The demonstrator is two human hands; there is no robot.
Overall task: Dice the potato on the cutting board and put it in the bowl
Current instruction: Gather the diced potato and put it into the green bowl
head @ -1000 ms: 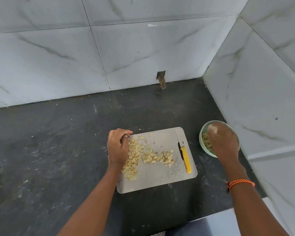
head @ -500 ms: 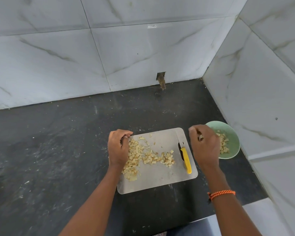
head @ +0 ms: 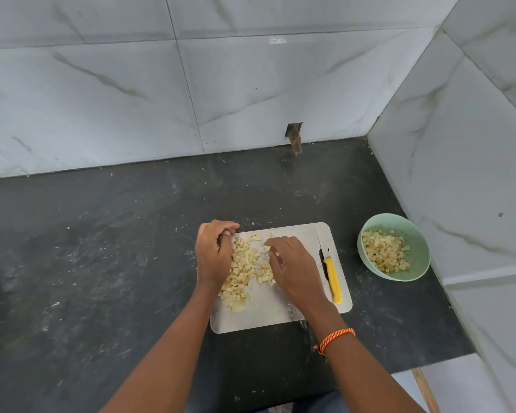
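Fingers (head: 273, 248) curled onto diced potato (head: 245, 272)

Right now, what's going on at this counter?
A person is moving diced potato off a cutting board by hand. Both hands are at the pile of potato pieces: the left hand cups its left side with curled fingers, and the right hand reaches in from the right. A green bowl to the right already holds some pieces. A yellow-handled knife lies unused on the board's right edge.
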